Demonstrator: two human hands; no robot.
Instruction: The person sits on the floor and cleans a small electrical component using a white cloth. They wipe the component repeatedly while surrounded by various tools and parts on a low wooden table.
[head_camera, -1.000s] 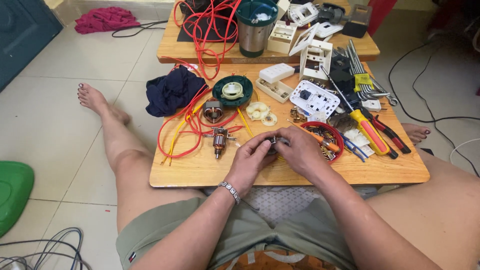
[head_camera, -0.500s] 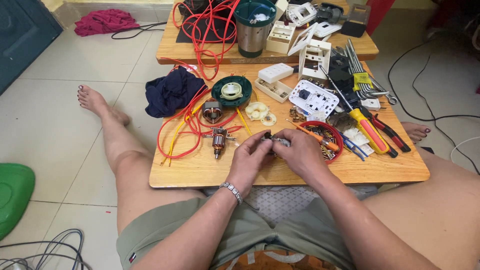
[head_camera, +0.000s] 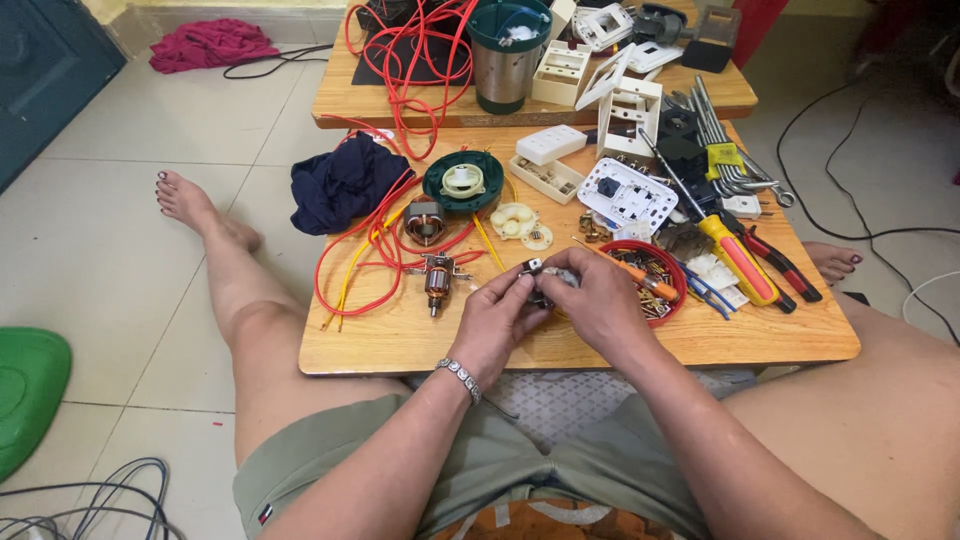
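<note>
Your left hand (head_camera: 497, 322) and right hand (head_camera: 598, 300) meet over the near middle of the wooden worktop (head_camera: 400, 335), and both are closed in a grip on one small metal part (head_camera: 535, 272). Your left fingertips pinch it from 8 o'clock, your right fingers wrap it from 3 o'clock, so only its dark and silvery top shows between them. A bead bracelet (head_camera: 458, 378) sits on your left wrist.

At 9 o'clock from the part, near but apart, lies a motor rotor (head_camera: 437, 277) with copper windings. Beyond it, at 10 o'clock, a second copper coil (head_camera: 425, 221) rests among looping red wires (head_camera: 345, 262). At 11 o'clock stands a round green housing (head_camera: 463, 181), and a dark blue cloth (head_camera: 340, 183) is bunched at the worktop's far left edge.

Just beside your right hand, at 3 o'clock, is a red dish (head_camera: 668, 283) of small pieces with an orange screwdriver (head_camera: 630, 275) across it. Further out at 2 o'clock lie a yellow-handled screwdriver (head_camera: 735, 258) and red-handled pliers (head_camera: 785, 268). At 1 o'clock sits a white switch plate (head_camera: 628, 193).
</note>
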